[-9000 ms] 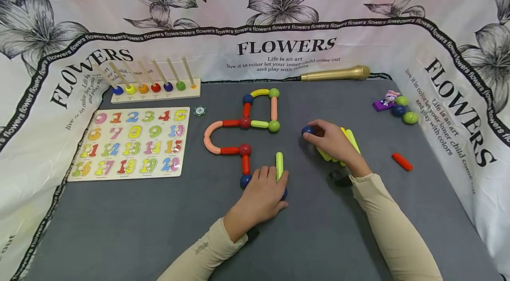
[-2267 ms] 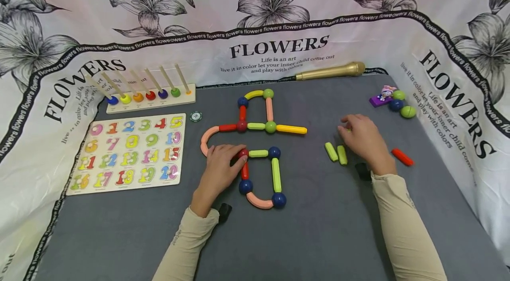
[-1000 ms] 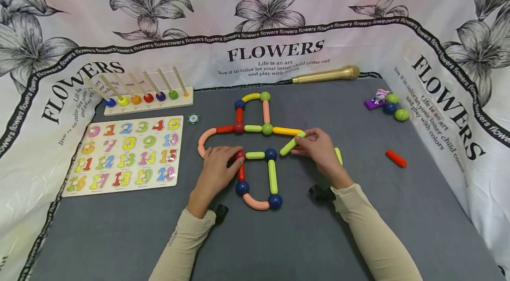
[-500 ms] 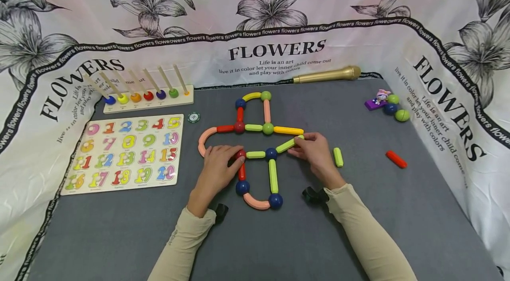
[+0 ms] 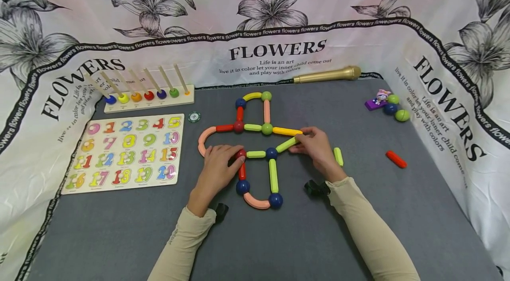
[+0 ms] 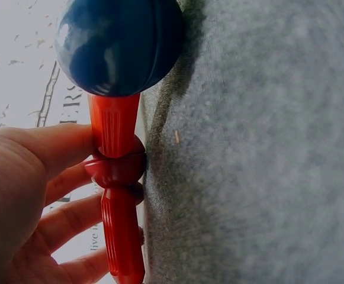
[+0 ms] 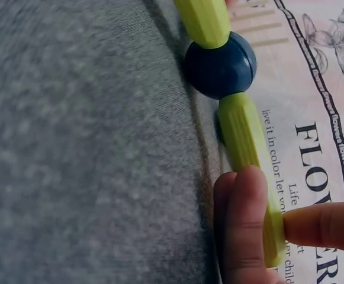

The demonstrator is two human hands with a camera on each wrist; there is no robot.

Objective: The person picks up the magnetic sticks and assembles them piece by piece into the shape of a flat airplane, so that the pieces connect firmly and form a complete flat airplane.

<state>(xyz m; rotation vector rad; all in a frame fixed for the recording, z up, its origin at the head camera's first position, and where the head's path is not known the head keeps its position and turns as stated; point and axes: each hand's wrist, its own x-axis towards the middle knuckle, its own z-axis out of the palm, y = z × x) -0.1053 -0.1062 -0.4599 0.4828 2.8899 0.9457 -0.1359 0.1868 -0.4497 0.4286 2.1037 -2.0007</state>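
Note:
On the grey table lies a figure of short building sticks and balls. My left hand point(image 5: 215, 170) pinches the red ball point(image 5: 241, 154) at the figure's middle left; in the left wrist view the thumb lies by the joint of that ball and a red stick point(image 6: 113, 124). With thumb and fingers my right hand point(image 5: 316, 150) pinches a lime-green building stick point(image 5: 287, 144). Its left end meets a blue ball point(image 5: 271, 153), also plain in the right wrist view. The held end is near the tip of a yellow stick point(image 5: 287, 131) that extends from a green ball point(image 5: 267, 128).
One loose lime-green stick point(image 5: 338, 156) lies beside my right hand, a red stick point(image 5: 396, 159) farther right. Balls and a purple toy point(image 5: 375, 104) sit at the back right. A number board point(image 5: 123, 155), peg stand point(image 5: 149, 104), chip point(image 5: 194, 117) and gold microphone point(image 5: 326, 75) stand around.
My left hand went from the lower blue ball to the red ball. Lime-green and yellow sticks joined the figure. My right hand fetched a lime-green stick from the right and set it against the blue ball.

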